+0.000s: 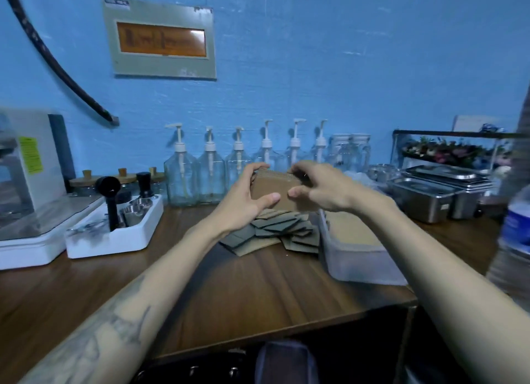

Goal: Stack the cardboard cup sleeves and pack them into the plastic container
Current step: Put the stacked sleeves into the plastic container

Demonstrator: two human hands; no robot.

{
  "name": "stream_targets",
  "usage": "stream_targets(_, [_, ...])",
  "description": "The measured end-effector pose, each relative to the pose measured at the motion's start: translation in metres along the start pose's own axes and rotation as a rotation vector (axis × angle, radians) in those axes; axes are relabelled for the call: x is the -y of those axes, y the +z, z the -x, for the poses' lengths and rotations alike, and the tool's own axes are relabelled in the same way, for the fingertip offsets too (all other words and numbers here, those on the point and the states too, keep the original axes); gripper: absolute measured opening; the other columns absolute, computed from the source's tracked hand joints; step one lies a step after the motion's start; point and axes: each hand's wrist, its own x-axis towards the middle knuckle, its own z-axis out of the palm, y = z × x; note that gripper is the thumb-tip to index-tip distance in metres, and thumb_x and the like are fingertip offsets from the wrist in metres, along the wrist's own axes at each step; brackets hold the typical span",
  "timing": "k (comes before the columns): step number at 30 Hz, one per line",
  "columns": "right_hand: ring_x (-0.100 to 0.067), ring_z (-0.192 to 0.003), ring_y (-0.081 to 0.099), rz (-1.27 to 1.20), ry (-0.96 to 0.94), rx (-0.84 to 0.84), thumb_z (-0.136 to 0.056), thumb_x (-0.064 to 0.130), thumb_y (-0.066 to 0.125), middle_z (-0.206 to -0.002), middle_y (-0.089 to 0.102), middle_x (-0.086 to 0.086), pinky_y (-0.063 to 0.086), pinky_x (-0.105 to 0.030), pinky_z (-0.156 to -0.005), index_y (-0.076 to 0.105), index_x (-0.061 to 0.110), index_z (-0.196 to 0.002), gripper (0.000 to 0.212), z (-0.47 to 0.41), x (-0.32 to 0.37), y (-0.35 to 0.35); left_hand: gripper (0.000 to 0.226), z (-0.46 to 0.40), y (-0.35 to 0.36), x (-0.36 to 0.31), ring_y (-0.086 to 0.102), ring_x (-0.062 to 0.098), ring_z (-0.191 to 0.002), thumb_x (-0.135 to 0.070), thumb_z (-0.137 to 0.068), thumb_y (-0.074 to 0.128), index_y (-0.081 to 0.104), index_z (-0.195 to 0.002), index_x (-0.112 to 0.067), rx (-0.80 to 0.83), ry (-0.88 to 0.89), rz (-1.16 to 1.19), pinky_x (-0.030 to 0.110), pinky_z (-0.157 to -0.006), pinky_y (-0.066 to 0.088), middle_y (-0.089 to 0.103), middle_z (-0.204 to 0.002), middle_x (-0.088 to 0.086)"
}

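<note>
Both hands, left hand [249, 195] and right hand [321, 187], clamp a sleeve stack [279, 190] above the bench [258, 292], squaring it. Next: lower it into the container [355, 257] at four o'clock; loose sleeves [275, 231] remain beneath.

— What do we log at centre frame?
— Our left hand [248, 200] and right hand [321, 187] gripping a stack of cardboard sleeves [272, 188] above loose sleeves [275, 231]; plastic container [355, 257] just right.
</note>
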Motion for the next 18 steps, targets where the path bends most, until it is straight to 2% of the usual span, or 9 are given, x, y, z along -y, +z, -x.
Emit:
stream_targets(2, [-0.023,-0.097,0.059,0.004,0.047,-0.015,-0.09,0.026,0.068,-0.108,0.065,-0.007,0.045,-0.032,-0.081,0.057,0.014,-0.117,0.032,0.02,-0.019,-0.019,0.06,-0.014,0.029,-0.012,0.06,0.005,-0.106,-0.023,-0.085,0.075,0.041,-0.134,-0.028,0.044,0.039,0.045,0.037,-0.1,0.05,0.06,-0.115,-0.01])
stream_targets(4, [-0.025,-0.1,0.06,0.02,0.101,0.0,-0.09,0.024,0.068,-0.11,0.066,-0.008,0.047,-0.037,-0.088,0.056,0.011,-0.117,0.032,0.039,-0.037,-0.032,0.061,-0.023,0.058,-0.019,0.061,0.001,-0.103,-0.027,-0.083,0.075,0.04,-0.133,-0.029,0.096,0.056,0.057,0.031,-0.099,0.049,0.059,-0.116,-0.01])
stream_targets(7, [-0.027,-0.1,0.059,0.085,0.187,0.042,-0.089,0.026,0.069,-0.108,0.064,-0.008,0.047,-0.038,-0.087,0.056,0.01,-0.114,0.033,0.062,-0.064,-0.041,0.063,-0.029,0.095,-0.017,0.063,-0.003,-0.1,-0.029,-0.083,0.077,0.037,-0.131,-0.031,0.19,0.004,0.093,0.03,-0.096,0.052,0.057,-0.117,-0.013])
stream_targets(9, [-0.025,-0.095,0.057,0.12,0.244,0.064,-0.089,0.031,0.07,-0.1,0.06,-0.004,0.044,-0.035,-0.079,0.053,0.014,-0.106,0.03,0.073,-0.079,-0.041,0.069,-0.027,0.114,-0.008,0.061,0.005,-0.108,-0.024,-0.082,0.08,0.034,-0.134,-0.028,0.233,-0.056,0.113,0.032,-0.099,0.05,0.056,-0.12,-0.009])
stream_targets(11, [-0.022,-0.092,0.053,0.138,0.283,0.099,-0.089,0.033,0.069,-0.095,0.057,0.001,0.037,-0.031,-0.074,0.046,0.02,-0.101,0.03,0.081,-0.092,-0.036,0.079,-0.024,0.125,0.005,0.051,0.016,-0.123,-0.025,-0.08,0.081,0.031,-0.141,-0.022,0.272,-0.127,0.11,0.031,-0.104,0.043,0.05,-0.134,0.002])
stream_targets(13, [-0.022,-0.099,0.055,0.154,0.305,0.152,-0.089,0.034,0.069,-0.105,0.06,-0.002,0.039,-0.03,-0.079,0.046,0.021,-0.107,0.031,0.084,-0.104,-0.026,0.087,-0.02,0.127,0.017,0.04,0.015,-0.134,-0.031,-0.079,0.082,0.027,-0.146,-0.019,0.295,-0.18,0.125,0.026,-0.105,0.035,0.041,-0.143,0.0])
stream_targets(15, [-0.024,-0.107,0.056,0.181,0.302,0.211,-0.088,0.034,0.068,-0.115,0.061,-0.004,0.043,-0.033,-0.087,0.049,0.019,-0.112,0.034,0.082,-0.113,-0.016,0.092,-0.017,0.127,0.023,0.035,0.011,-0.137,-0.041,-0.074,0.082,0.027,-0.146,-0.022,0.287,-0.226,0.161,0.028,-0.111,0.031,0.037,-0.144,-0.007])
stream_targets(18, [-0.024,-0.113,0.056,0.195,0.303,0.29,-0.086,0.037,0.069,-0.12,0.061,-0.002,0.041,-0.035,-0.094,0.053,0.02,-0.116,0.037,0.075,-0.121,-0.003,0.081,-0.011,0.128,0.024,0.036,0.005,-0.134,-0.043,-0.076,0.08,0.03,-0.138,-0.028,0.303,-0.26,0.238,0.029,-0.114,0.031,0.037,-0.142,-0.012])
